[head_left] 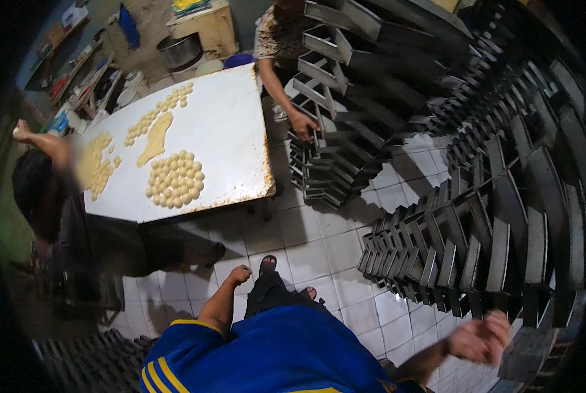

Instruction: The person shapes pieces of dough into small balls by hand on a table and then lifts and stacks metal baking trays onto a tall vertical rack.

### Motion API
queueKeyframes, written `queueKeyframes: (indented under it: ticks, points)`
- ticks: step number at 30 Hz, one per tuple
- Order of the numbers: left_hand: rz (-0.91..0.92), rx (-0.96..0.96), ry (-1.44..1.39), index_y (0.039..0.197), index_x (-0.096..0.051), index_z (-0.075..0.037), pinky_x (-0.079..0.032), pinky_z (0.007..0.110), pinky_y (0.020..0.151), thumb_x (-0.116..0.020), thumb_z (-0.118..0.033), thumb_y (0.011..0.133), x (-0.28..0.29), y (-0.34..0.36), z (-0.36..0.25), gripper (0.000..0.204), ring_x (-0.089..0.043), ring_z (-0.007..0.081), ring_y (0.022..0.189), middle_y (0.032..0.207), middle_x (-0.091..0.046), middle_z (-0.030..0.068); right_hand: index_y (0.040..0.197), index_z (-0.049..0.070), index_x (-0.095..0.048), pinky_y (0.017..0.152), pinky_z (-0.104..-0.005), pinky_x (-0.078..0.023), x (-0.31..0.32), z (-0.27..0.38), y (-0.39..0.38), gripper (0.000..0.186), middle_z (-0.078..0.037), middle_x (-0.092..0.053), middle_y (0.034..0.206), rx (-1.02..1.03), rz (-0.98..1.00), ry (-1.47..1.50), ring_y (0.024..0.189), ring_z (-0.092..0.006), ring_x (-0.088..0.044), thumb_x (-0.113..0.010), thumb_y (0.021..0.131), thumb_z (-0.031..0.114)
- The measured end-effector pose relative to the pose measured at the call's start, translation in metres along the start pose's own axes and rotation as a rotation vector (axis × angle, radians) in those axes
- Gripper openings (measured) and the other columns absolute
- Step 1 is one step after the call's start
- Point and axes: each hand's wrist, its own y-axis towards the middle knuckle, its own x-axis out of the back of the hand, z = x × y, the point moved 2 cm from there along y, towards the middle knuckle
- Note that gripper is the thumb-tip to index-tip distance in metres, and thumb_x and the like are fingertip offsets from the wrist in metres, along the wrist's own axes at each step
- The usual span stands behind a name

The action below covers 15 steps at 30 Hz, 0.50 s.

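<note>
My left hand (pixel 242 275) hangs low in front of me above the tiled floor, fingers curled in, with nothing visible in it. Out to my right side is my right hand (pixel 479 337), smeared by motion, so its fingers cannot be read. It is nearest to a tall stack of long, dark metal tins (pixel 463 249), which look like loaf tins; whether it touches them is unclear. Further forward stands a white-topped table (pixel 234 124) with rusty edges. On it lie a round cluster of dough balls (pixel 175 180), a flat strip of dough (pixel 155 139) and more dough balls (pixel 156 116).
A person (pixel 47 196) sits at the table's left end, one arm raised. Another person's hand (pixel 304 124) touches a second tall stack of tins (pixel 352 98). A large metal pot (pixel 180 52) stands behind the table. White floor tiles (pixel 299 229) run between table and stacks.
</note>
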Motion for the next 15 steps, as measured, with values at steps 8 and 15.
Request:
queueKeyframes:
  ticks: [8,15]
  points:
    - [-0.152,0.073,-0.133,0.115,-0.068,0.0,-0.056,0.035,0.067,-0.067,-0.028,0.089,-0.005,-0.112,0.056,0.037,-0.068,0.0179,0.072,0.085,-0.073,0.0123,0.122,0.003,-0.058,0.08,-0.0275,-0.052,-0.202,-0.01,-0.357,0.028,-0.009,-0.064,0.108,-1.363,0.707,0.398,0.093,-0.0154,-0.064,-0.066,0.095,0.008]
    - [-0.126,0.185,-0.38,0.118,-0.064,-0.008,-0.049,0.032,0.053,-0.065,-0.03,0.092,0.005,-0.108,0.073,0.034,-0.064,0.0169,0.068,0.083,-0.069,0.0059,0.119,0.005,-0.066,0.089,-0.0404,-0.054,-0.118,0.002,-0.573,0.042,-0.011,-0.072,0.108,-1.374,1.922,0.361,0.098,-0.0252,-0.068,-0.065,0.094,0.039]
